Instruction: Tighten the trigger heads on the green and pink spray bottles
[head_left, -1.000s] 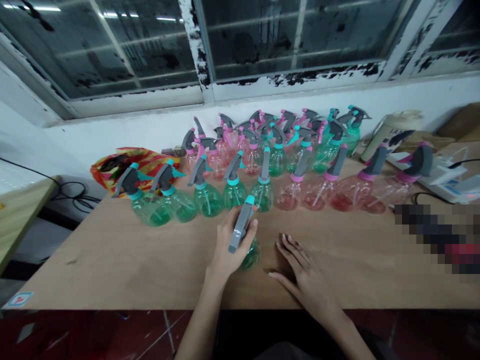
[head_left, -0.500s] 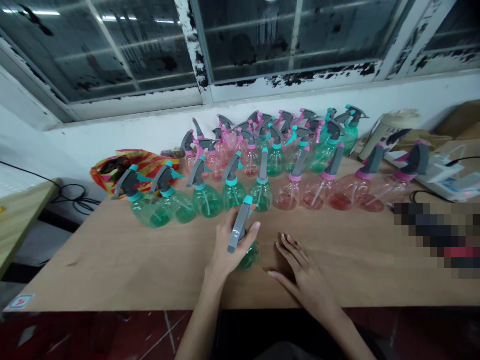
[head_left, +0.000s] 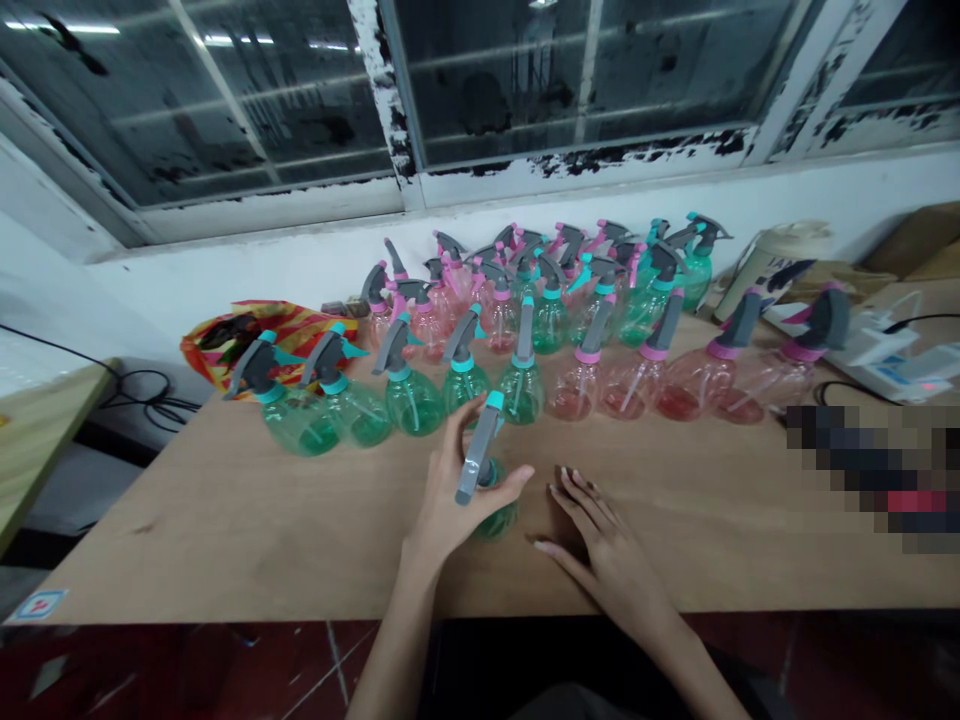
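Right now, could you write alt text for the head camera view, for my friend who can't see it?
A person's left hand, its grip loosely open, is around the gray top of a green spray bottle on a brown table. The right hand rests palm down nearby, with many green and pink bottles beyond.

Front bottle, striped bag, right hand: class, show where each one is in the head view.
Front bottle (head_left: 478, 455), head view: on its grey spray head.
Striped bag (head_left: 294, 324), head view: on its upper part.
Right hand (head_left: 609, 545), head view: on the back of it.
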